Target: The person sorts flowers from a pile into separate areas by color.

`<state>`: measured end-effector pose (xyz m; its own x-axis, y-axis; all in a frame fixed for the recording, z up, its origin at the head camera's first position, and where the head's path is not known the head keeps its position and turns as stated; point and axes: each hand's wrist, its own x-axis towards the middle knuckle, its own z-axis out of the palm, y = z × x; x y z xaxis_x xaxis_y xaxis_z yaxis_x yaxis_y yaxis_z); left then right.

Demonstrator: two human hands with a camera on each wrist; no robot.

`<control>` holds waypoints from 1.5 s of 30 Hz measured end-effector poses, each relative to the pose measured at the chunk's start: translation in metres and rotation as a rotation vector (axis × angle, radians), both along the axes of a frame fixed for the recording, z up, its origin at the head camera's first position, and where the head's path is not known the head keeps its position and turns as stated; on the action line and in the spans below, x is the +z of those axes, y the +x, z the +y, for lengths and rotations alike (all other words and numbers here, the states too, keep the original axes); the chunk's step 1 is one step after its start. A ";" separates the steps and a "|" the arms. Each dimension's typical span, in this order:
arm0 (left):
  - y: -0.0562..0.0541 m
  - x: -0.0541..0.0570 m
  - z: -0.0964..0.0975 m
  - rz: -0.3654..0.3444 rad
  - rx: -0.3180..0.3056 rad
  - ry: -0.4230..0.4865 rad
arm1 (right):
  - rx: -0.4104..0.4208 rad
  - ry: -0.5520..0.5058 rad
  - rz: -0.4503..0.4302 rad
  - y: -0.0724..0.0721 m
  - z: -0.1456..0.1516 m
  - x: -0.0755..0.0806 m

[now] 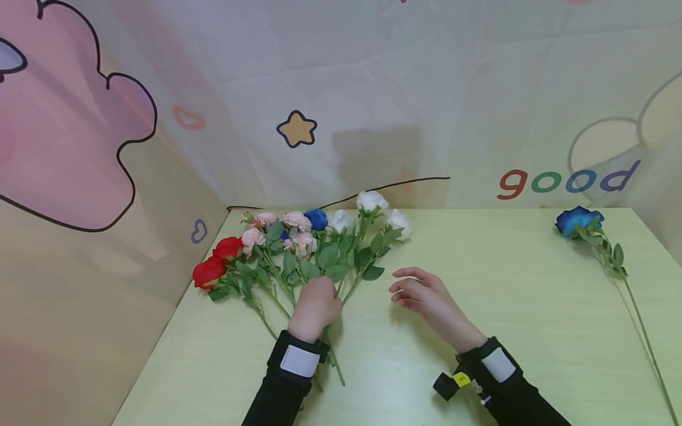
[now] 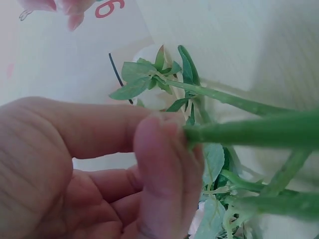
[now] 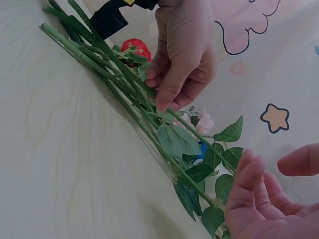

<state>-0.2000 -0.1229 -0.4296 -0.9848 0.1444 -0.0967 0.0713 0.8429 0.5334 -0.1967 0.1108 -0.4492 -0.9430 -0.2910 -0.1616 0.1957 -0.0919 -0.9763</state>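
My left hand [image 1: 317,302] is over a bunch of artificial flowers lying on the table. Its thumb and index finger pinch a green flower stem [image 2: 249,132]; which bloom it carries I cannot tell. In the bunch are red roses [image 1: 209,273], pink flowers [image 1: 297,221], a blue rose [image 1: 317,219] and white roses [image 1: 372,201]. Their stems [image 3: 117,74] cross below the left hand. My right hand [image 1: 431,305] hovers right of the bunch, fingers loosely bent and apart, holding nothing. Beside it in the right wrist view are green leaves [image 3: 213,219].
A single blue rose [image 1: 579,222] lies apart at the table's right side, its long stem running toward the front edge. The pale table [image 1: 479,254] meets a printed cloth backdrop [image 1: 330,71] behind and at the sides.
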 end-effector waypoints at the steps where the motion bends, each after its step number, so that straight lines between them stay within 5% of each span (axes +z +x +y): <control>1: 0.000 0.000 0.000 0.008 0.002 0.002 | 0.000 0.002 0.001 0.000 0.000 0.000; 10: -0.001 0.007 0.004 0.097 0.007 0.059 | -0.018 0.023 0.024 -0.002 0.009 0.002; 18: -0.001 0.010 0.021 0.172 -0.080 0.156 | -0.048 0.075 0.072 -0.003 0.025 0.010; 29: 0.000 0.012 0.052 -0.031 -0.180 0.488 | -0.049 0.172 0.113 -0.006 0.051 0.019; 45: 0.004 0.005 0.108 -0.151 -0.249 0.704 | -0.057 0.168 0.145 -0.004 0.066 0.028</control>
